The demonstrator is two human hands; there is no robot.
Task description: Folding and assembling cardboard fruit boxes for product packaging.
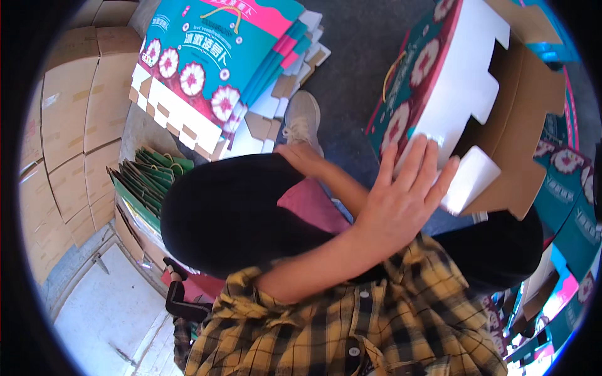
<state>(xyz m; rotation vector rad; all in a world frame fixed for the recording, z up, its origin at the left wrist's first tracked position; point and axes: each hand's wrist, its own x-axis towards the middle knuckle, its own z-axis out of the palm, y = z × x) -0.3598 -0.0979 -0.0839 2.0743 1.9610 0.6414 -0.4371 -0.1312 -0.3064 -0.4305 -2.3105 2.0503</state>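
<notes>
A half-folded gift carton (448, 75), teal and maroon with flower prints outside, white and brown inside, stands tilted at the upper right. My left hand (407, 191) reaches across my body and lies flat on its white flap with fingers spread, holding nothing. A small white flap (471, 178) sticks out just right of the fingers. My right forearm runs under the left wrist toward my black-trousered left knee. My right hand (296, 156) rests there, and its fingers are not clear.
A stack of flat printed cartons (207, 56) lies at the upper left. Brown shipping boxes (69, 119) line the left side, with green paper bags (147, 182) beside them. My grey shoe (302, 116) is on the dark floor. More printed cartons (567, 188) crowd the right edge.
</notes>
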